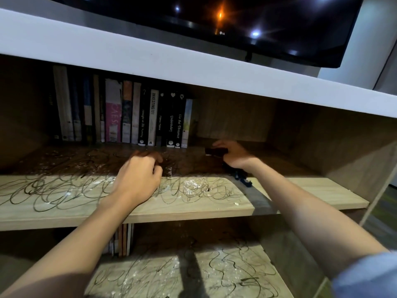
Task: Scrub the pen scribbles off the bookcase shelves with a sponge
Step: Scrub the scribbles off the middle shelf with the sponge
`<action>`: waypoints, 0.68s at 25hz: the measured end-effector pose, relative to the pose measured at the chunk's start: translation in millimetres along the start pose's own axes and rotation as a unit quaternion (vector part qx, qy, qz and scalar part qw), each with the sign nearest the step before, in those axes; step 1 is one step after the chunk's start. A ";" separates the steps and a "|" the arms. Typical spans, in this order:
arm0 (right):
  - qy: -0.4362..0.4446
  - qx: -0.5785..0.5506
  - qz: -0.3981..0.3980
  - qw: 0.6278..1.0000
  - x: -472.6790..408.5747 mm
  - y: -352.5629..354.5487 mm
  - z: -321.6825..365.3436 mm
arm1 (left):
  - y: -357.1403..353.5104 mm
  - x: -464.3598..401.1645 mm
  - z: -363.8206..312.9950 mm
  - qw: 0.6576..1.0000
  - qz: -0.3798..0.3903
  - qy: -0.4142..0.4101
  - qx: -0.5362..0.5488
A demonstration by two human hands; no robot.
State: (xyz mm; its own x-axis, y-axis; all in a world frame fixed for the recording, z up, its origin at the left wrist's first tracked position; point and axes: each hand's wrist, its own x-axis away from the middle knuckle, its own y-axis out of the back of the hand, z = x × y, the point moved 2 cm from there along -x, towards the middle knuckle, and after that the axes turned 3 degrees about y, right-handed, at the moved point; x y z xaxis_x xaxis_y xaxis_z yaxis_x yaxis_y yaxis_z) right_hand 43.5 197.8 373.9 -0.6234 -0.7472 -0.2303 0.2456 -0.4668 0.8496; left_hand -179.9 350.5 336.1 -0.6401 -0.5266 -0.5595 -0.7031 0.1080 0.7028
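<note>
Black pen scribbles (53, 190) cover the front of the light wooden shelf (193, 209), with white powdery patches (193, 183) among them. My left hand (137, 175) rests on the scribbled shelf with its fingers curled under; I see nothing in it, and its fingertips are blurred. Further right and deeper in the shadow, my right hand (233, 155) grips a dark sponge (216, 151) with a pale edge, just above the shelf. The lower shelf (150, 282) also carries scribbles (232, 269) and white specks.
A row of upright books (129, 117) stands at the back left of the shelf. A small dark blue object (243, 179) lies under my right wrist. A white ledge (193, 67) and a television (214, 18) hang above. More books (124, 239) stand below.
</note>
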 end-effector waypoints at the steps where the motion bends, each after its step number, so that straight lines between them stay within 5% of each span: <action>1: -0.022 0.022 0.008 0.999 -14.3 -13.5 -4.8 | 0.9 0.7 0.7 1.000 -0.002 0.004 0.000; 7: 0.094 0.010 0.075 0.993 -32.0 -71.4 69.1 | 4.3 -0.2 3.6 0.999 -0.029 0.017 -0.006; 12: 0.226 0.016 0.220 0.949 50.1 -29.4 75.9 | 3.2 -1.3 2.1 0.999 -0.029 -0.011 0.024; 14: 0.209 -0.010 0.197 0.958 70.0 -3.7 58.6 | 1.8 -1.0 3.6 0.999 -0.014 -0.018 0.036; 17: 0.105 0.015 0.062 0.992 66.2 21.3 16.8 | -0.9 0.5 6.8 0.999 0.012 -0.008 0.036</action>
State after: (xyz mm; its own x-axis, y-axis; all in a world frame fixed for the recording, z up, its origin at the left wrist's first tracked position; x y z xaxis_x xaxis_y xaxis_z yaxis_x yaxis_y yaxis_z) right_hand -5.0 146.3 384.7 -0.4198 -0.8819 -0.2147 0.2866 -0.3532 0.8905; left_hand -181.8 355.9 332.2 -0.6610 -0.5100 -0.5504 -0.7077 0.1801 0.6832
